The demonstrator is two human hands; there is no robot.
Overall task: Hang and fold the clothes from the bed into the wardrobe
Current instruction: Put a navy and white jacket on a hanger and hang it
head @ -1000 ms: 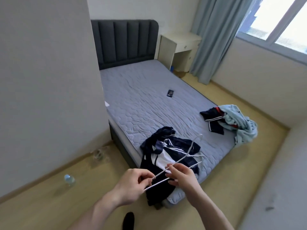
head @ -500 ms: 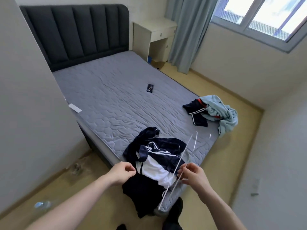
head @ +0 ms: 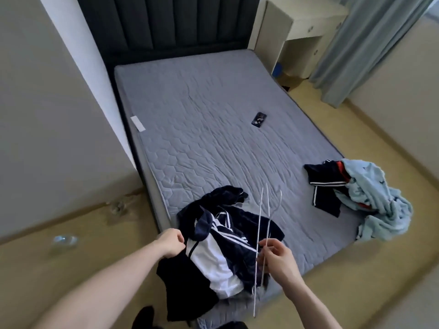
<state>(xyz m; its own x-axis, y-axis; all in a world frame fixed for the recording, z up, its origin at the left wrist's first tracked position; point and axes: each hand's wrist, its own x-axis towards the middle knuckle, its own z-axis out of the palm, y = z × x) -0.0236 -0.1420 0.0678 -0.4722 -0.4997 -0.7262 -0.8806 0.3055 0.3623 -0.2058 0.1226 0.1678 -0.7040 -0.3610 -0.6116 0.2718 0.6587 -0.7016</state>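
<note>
Head view: a bed (head: 213, 138) w/ a grey quilted mattress is seen from its foot end, dark padded headboard (head: 171, 24) at the far end. A navy-and-white jacket (head: 221, 243) is heaped on the near corner of the mattress, part of it draped over the edge toward the floor. The left hand (head: 171, 242) is curled at the jacket's left edge, fingers closed on the dark fabric. The right hand (head: 279, 258) is held above the jacket's right side, thumb and fingers pinching thin white wire hangers (head: 261, 233); approx. two or more, exact count can't be told. The hangers are held nearly upright in the picture, hook end toward the bed's middle, the long wires running down past the mattress edge. A second pile is seen at the bed's right edge, well apart from the jacket: a navy garment with white stripes (head: 325, 188) and, touching it, a light blue patterned garment (head: 375, 200) spilling over the side. A small dark object (head: 259, 119), poss. a phone, lies near the mattress centre. A white label (head: 137, 123) is seen at the left mattress edge. A pale bedside cabinet (head: 301, 32) stands beside the headboard, grey-blue curtain (head: 370, 43) next to it. A clear plastic bottle (head: 62, 241) lies on the yellowish floor (head: 71, 269) at left, blurred. No wardrobe is in frame.
</note>
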